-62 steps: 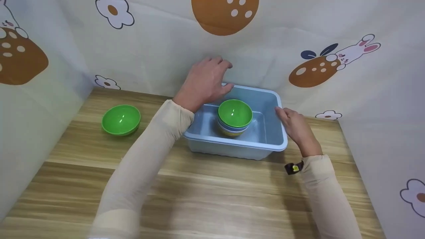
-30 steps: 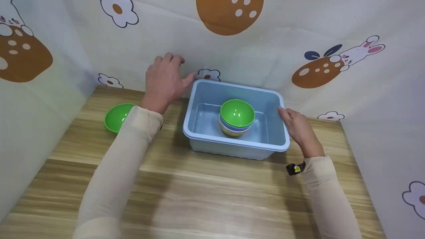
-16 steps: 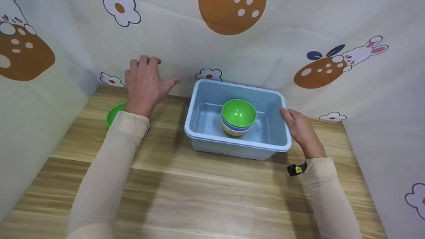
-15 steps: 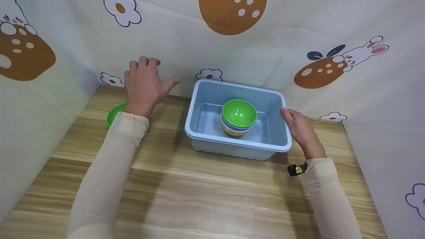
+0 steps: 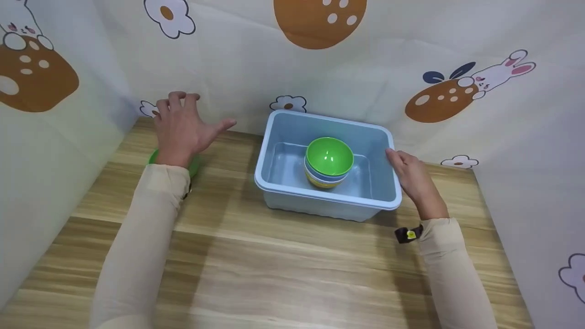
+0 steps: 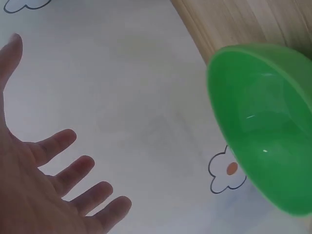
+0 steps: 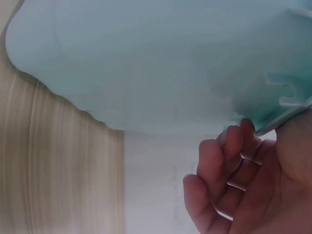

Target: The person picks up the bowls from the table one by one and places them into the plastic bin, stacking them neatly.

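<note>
My left hand [image 5: 180,132] hovers above the lone green bowl [image 6: 263,131], fingers and thumb spread with nothing in them. In the head view the hand and sleeve cover most of that bowl; the left wrist view shows it a short way from the fingers. With my right hand [image 5: 413,178] I grip the right rim of a light blue plastic bin [image 5: 327,197]; the right wrist view has curled fingers [image 7: 210,158] under the rim. Inside the bin stands a stack of bowls, with a green bowl [image 5: 330,156] on top and blue, white and yellow ones beneath.
A wood-grain table [image 5: 274,269] carries everything. Behind it hangs a pale curtain [image 5: 228,55] printed with flowers and rabbits, close to the bin's back edge. More of this cloth closes in both sides.
My left hand has gone from above the bin leftward to over the lone green bowl, dropping slightly at the end. The right hand keeps its grip on the bin's rim.
</note>
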Demonstrator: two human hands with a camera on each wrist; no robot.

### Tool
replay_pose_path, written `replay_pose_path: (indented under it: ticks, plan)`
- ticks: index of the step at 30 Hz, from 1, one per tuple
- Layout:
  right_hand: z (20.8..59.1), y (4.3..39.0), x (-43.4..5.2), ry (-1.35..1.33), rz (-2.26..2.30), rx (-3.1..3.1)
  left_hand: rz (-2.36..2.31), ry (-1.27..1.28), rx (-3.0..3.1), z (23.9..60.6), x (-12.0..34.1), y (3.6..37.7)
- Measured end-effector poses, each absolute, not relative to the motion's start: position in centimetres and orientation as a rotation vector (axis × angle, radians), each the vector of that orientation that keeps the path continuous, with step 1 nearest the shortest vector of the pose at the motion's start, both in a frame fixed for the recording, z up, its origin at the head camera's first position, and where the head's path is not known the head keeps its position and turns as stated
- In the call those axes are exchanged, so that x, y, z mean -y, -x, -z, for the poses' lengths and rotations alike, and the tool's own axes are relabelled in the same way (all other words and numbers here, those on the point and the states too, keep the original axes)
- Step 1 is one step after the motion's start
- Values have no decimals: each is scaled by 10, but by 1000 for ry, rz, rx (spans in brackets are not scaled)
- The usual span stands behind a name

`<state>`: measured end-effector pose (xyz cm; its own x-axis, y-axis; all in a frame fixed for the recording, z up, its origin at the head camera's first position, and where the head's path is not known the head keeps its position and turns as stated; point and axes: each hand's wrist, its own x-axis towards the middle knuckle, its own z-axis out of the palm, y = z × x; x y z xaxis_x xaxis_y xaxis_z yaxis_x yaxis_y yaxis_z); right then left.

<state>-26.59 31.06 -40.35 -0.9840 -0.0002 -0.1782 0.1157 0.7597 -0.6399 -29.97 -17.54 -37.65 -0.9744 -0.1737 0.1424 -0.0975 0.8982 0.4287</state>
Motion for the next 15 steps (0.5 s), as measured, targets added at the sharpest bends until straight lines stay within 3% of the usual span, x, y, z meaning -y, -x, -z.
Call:
replay_pose_path:
  ticks: [15]
  plan:
    - [404,267,-311,-116,1047,-2749,764,-318,2919,395,196,293]
